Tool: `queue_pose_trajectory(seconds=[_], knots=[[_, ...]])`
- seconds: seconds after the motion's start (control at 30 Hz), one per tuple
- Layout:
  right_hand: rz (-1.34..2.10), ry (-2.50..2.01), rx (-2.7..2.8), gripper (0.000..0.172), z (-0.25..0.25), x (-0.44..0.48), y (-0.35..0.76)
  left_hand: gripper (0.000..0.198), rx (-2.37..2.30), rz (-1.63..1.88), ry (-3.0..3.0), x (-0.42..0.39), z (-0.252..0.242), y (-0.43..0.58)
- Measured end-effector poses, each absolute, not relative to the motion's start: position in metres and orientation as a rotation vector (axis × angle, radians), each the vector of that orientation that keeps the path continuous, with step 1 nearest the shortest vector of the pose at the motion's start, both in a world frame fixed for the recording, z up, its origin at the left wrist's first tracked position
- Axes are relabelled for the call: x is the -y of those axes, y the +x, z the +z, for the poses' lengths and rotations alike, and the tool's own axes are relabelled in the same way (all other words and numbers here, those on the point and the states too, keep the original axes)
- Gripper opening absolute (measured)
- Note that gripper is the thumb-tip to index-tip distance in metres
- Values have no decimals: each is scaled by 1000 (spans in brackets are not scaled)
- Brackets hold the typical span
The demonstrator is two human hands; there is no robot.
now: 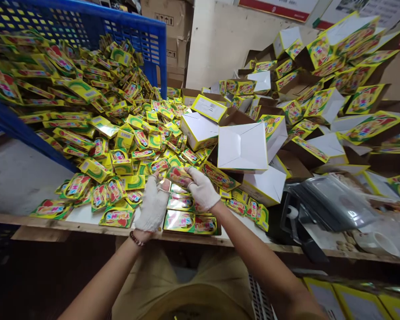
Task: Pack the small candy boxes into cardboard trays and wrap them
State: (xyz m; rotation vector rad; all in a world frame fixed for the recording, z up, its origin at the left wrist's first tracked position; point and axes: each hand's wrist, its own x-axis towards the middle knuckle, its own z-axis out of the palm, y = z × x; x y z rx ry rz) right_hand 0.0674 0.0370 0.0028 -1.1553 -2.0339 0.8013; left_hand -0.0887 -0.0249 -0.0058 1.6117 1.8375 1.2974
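My right hand, in a white glove with bare fingertips, is closed around one end of a small yellow-green packet with colourful lettering. My left hand, gloved the same way, is just left of that packet, with thumb and fingers apart. Below both hands, at the table's front edge, a carton holds flat packets laid in rows. The right hand and its packet partly cover the carton's far end. Loose packets lie around the left hand.
A blue plastic crate, tipped toward me, spills a big heap of packets. Empty display cartons are piled at right. A black tape dispenser, a clear plastic-covered thing and a tape roll stand front right.
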Motion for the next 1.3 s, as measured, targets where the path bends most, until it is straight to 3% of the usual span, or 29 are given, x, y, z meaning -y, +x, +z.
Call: queue_pose_trajectory(seconds=[0.13,0.23,0.5,0.63,0.77,1.0,1.13,1.3], knots=[[773,-1392,2163,21,-11,-57,91,48,-1782,1247,1840,38,-25,-85],[575,-1432,2213,16,-20,-52,83,47,-1719,1106,2136,42,-43,-79],[650,-1298,2158,43,-39,-40,61,57,-1795,1028,2048,40,-76,-75],[817,-1189,1763,55,-47,-34,74,60,-1788,1066,1925,42,-77,-77],[911,-1383,1335,59,-54,-9,77,58,-1780,1062,1783,42,-75,-76],[971,-1669,1603,62,-57,22,54,54,-1716,1083,1536,37,-69,-78],[806,-1669,1862,77,-55,24,54,52,-1704,1057,1441,44,-61,-92],[683,-1626,1992,77,-56,27,55,43,-1975,848,1849,66,-47,-165]])
